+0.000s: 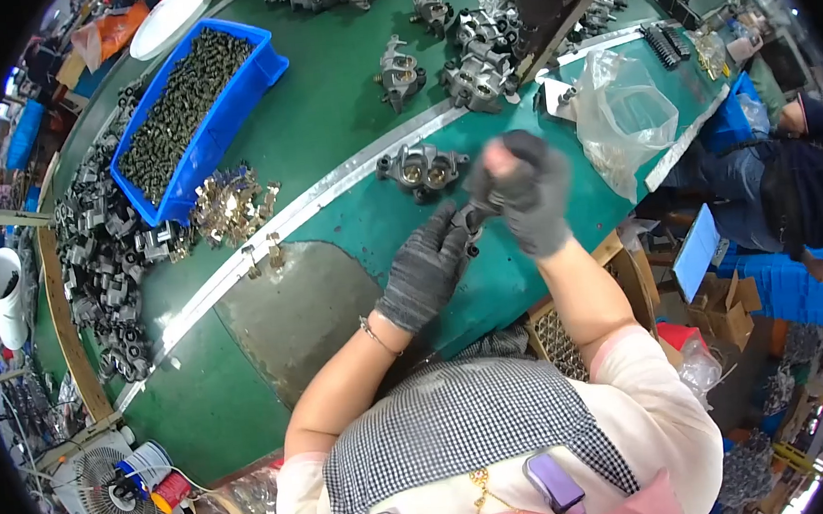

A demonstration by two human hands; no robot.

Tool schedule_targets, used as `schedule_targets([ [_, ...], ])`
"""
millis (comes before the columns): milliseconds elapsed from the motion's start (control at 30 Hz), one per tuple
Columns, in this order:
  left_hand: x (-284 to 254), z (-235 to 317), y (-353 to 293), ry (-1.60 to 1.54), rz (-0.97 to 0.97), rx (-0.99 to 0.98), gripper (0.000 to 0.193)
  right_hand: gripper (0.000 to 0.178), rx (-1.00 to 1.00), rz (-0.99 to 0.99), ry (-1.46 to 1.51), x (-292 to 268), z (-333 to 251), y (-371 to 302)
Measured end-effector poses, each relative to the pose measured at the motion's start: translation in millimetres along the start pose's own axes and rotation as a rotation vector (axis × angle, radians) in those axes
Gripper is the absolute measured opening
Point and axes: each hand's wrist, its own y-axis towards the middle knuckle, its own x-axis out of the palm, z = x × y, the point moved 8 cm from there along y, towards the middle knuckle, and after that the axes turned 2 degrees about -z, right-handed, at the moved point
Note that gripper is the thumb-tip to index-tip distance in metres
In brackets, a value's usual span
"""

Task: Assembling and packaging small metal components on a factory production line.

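My left hand (425, 271), in a dark grey glove, is closed on a small grey metal bracket (471, 225) above the green bench. Right beside it my right hand (531, 197), gloved too and smeared by motion, has its fingers curled at the bracket's upper end. A bare fingertip shows through that glove; whatever those fingers hold is hidden. Just beyond both hands a grey brake caliper (423, 170) with two round bores lies on the bench.
A blue bin (217, 113) of small dark coiled parts stands at the far left. Brass-coloured clips (232, 205) and black metal brackets (102, 257) are heaped around it. More calipers (480, 80) sit beyond the metal strip (356, 171), near a dark post (556, 4). A plastic bag (621, 115) lies right.
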Motion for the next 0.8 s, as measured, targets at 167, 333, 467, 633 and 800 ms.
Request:
schedule_targets([
  [167, -9.1, 6.5, -5.4, 0.036, 0.077, 0.045, 0.051, 0.026, 0.479, -0.183, 0.742, 32.6, 62.0, -29.0],
  [333, -9.0, 1.2, 7.7, 0.003, 0.02, 0.029, 0.06, 0.024, 0.089, -0.046, -0.012, 12.9, 37.2, -13.4],
  [467, -40.2, -11.9, 61.6, 0.043, 0.158, 0.116, 0.053, 0.013, -0.259, -0.234, -0.286, 19.0, -32.3, -22.7],
  [633, -77.2, 7.4, 96.6, 0.416, 0.307, 0.145, 0.046, 0.012, -0.418, -0.981, -1.306, 55.7, 66.7, -79.3],
  [800, -166.0, -19.2, 39.9, 0.627, 0.539, 0.208, 0.045, 0.017, 0.475, -0.485, -0.247, 29.7, 76.8, -72.7],
])
